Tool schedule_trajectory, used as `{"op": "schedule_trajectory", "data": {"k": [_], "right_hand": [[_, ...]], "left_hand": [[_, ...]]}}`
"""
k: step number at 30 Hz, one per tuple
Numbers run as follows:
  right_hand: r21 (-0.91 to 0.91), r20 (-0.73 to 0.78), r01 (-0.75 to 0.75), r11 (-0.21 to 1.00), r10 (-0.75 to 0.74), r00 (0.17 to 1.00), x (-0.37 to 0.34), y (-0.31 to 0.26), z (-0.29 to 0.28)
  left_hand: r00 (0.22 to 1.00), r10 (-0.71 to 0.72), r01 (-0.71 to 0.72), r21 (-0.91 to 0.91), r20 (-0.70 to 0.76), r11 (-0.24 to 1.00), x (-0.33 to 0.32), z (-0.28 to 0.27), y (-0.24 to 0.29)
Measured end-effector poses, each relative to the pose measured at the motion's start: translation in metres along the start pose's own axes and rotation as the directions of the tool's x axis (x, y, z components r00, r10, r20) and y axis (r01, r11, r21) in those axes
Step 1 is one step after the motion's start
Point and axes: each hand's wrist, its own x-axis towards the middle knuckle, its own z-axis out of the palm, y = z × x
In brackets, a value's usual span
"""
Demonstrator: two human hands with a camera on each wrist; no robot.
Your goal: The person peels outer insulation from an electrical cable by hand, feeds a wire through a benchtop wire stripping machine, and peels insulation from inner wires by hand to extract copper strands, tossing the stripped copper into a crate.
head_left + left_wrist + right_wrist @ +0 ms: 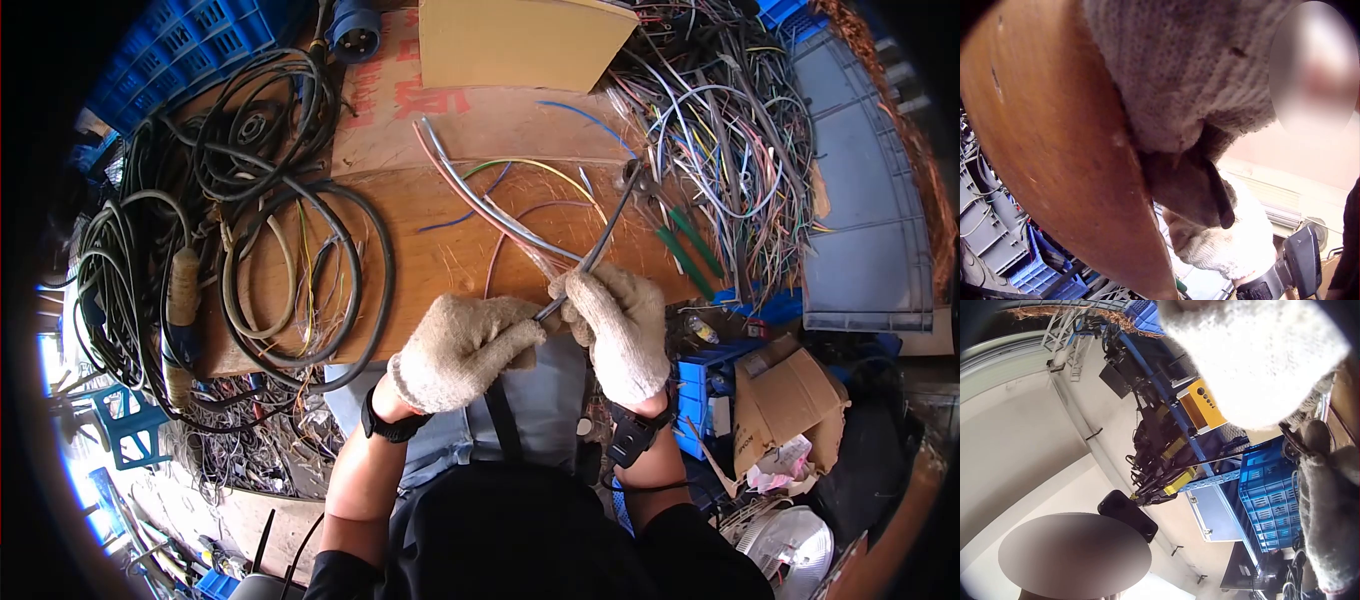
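Note:
Both hands wear knitted off-white gloves and meet over the near edge of the wooden table. My left hand (465,345) pinches the near end of a dark strip (612,225), which looks like slit cable sheath. Just beyond, my right hand (620,320) grips the same strip, and its far end slants up and right toward green-handled cutters (685,245). In the left wrist view the sheath (1188,190) looks wide, with a rolled edge, below the left glove. Stripped-out coloured wires (480,200) lie on the table in front of the hands.
Thick black cable (375,240) lies coiled at left, and a tangled heap of thin wires (740,130) at right. A cardboard box (520,45) stands at the back. Grey crate (865,190) is far right; an open carton (790,410) sits lower, beside a blue crate (692,395).

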Motion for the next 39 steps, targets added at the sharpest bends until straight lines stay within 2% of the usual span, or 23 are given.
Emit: {"op": "schedule_trajectory", "data": {"k": [2,5,11,13,14,18,22,24,25,27,31,34,35,37,39], "right_hand": [[-0.048,-0.013,0.011,0.999,-0.012,1.0,-0.001,-0.001,0.001],[-0.021,-0.01,0.017,1.0,-0.017,1.0,-0.002,-0.001,0.001],[-0.085,-0.04,0.087,0.993,-0.09,0.995,0.001,0.005,-0.002],[-0.036,-0.068,0.091,0.995,-0.094,0.993,0.002,0.007,-0.004],[0.013,-0.098,0.095,0.995,-0.093,0.991,0.003,0.007,-0.004],[0.014,-0.148,0.169,0.986,-0.165,0.975,0.006,0.006,-0.002],[0.008,-0.157,0.126,0.992,-0.123,0.98,0.005,0.003,-0.004],[-0.104,-0.105,0.141,0.985,-0.152,0.983,0.005,0.002,-0.005],[-0.103,-0.103,0.141,0.985,-0.151,0.983,0.004,0.003,-0.006],[-0.239,-0.043,0.145,0.96,-0.16,0.986,0.002,0.004,-0.007],[-0.207,0.042,0.139,0.968,-0.133,0.99,-0.002,-0.004,0.002],[-0.201,0.049,0.125,0.972,-0.117,0.992,-0.004,-0.004,0.0],[-0.201,0.047,0.125,0.972,-0.118,0.992,-0.004,-0.004,-0.001],[-0.249,0.079,0.11,0.962,-0.093,0.993,-0.006,-0.007,-0.002],[-0.268,0.075,0.091,0.959,-0.073,0.994,-0.006,-0.009,-0.002]], "left_hand": [[1.0,-0.003,0.003,0.005,-0.002,1.0,-0.001,0.001,-0.001],[1.0,-0.006,0.006,-0.02,-0.015,1.0,-0.001,0.002,0.001],[1.0,0.002,-0.005,0.089,0.025,0.996,-0.002,0.0,0.004],[0.994,0.104,-0.107,0.11,0.029,0.988,-0.003,-0.001,0.005],[0.994,0.105,-0.107,0.111,0.028,0.988,-0.004,-0.001,0.003],[0.995,0.098,-0.1,0.045,0.031,0.994,-0.003,-0.003,0.0],[0.995,0.094,-0.094,0.0,0.046,0.996,-0.003,-0.001,0.0],[0.996,0.082,-0.081,-0.022,0.04,0.996,-0.002,0.0,0.001],[0.997,0.068,-0.067,-0.044,0.034,0.997,-0.002,0.0,0.001],[0.999,0.047,-0.047,-0.049,0.009,0.998,-0.002,0.001,0.004],[0.997,0.047,-0.047,-0.001,-0.065,0.999,-0.002,0.005,0.002],[0.993,0.083,-0.081,0.028,-0.085,0.996,-0.002,0.005,0.004],[0.993,0.083,-0.081,0.028,-0.084,0.996,-0.002,0.004,0.004],[1.0,-0.01,0.01,0.022,-0.019,1.0,-0.003,0.001,0.005],[1.0,0.014,-0.013,0.047,-0.016,0.999,-0.002,0.0,0.004]]}}
